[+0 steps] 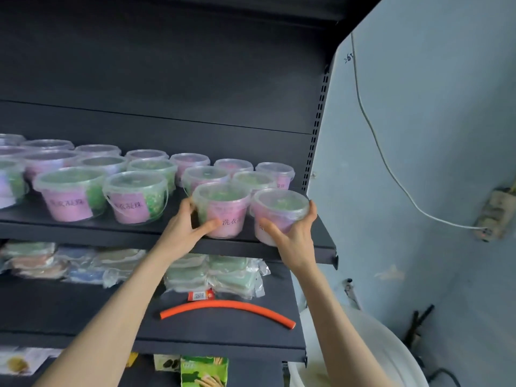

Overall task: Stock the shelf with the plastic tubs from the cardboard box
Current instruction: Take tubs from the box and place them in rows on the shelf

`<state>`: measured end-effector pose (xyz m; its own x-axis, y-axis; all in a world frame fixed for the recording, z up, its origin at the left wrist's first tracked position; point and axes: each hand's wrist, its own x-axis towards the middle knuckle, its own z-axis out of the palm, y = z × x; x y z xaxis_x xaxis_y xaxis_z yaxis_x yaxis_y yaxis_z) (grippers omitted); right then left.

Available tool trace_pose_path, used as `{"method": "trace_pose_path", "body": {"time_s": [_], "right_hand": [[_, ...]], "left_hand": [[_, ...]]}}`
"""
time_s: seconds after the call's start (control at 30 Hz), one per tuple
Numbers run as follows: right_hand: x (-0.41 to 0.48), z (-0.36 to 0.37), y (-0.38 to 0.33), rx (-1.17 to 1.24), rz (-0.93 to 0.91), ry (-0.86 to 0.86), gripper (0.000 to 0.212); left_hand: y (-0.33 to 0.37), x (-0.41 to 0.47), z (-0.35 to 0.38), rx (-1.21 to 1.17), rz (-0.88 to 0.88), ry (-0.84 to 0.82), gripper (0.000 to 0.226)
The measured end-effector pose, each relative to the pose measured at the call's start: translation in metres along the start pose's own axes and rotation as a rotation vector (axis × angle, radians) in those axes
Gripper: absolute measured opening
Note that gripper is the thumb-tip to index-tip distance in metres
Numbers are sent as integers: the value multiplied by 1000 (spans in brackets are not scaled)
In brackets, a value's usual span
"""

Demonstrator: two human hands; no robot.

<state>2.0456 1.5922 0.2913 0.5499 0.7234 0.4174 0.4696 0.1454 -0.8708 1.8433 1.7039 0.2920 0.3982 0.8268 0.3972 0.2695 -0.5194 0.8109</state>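
Rows of clear lidded plastic tubs with pink labels (69, 191) fill the dark metal shelf (83, 233) at left. The left hand (184, 227) wraps thumb and fingers round a pink-labelled clear tub (223, 202) at the shelf's front edge. Just beside it, the right hand (296, 233) clasps a second clear tub (279, 203) at the front right corner. A white cable (391, 169) hangs on the pale wall.

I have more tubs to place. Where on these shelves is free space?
Lower shelf is bare left of the orange hose, in front of the wrapped packets. Upper shelf is crowded with plastic tubs.
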Motion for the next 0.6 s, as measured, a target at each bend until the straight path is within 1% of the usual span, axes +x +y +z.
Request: {"method": "trace_pose_path", "body": {"time_s": [0.07, 0.1, 0.17, 0.23, 0.3, 0.37, 0.43, 0.5, 0.6], "right_hand": [[7, -1, 1, -63, 2, -26, 124], [9, -2, 2, -86, 6, -40, 126], [8, -1, 4, -122, -23, -30, 127], [3, 2, 5, -184, -101, 62, 123], [0, 7, 6, -251, -188, 148, 119], [1, 10, 7, -250, -213, 166, 116], [2, 12, 5, -226, -165, 158, 115], [2, 14, 3, -259, -108, 139, 116], [-1, 17, 2, -339, -91, 87, 115]], "left_hand": [[-2, -1, -1, 51, -3, 27, 78], [-1, -4, 1, 75, 8, 72, 79], [0, -14, 5, 141, 91, 207, 79], [4, -25, 13, 250, 215, 313, 78], [8, -27, 21, 319, 296, 359, 82], [12, -22, 26, 338, 319, 364, 82], [13, -15, 26, 333, 312, 362, 77], [10, -11, 22, 311, 303, 358, 77], [-1, -7, 13, 227, 317, 286, 83]]}}
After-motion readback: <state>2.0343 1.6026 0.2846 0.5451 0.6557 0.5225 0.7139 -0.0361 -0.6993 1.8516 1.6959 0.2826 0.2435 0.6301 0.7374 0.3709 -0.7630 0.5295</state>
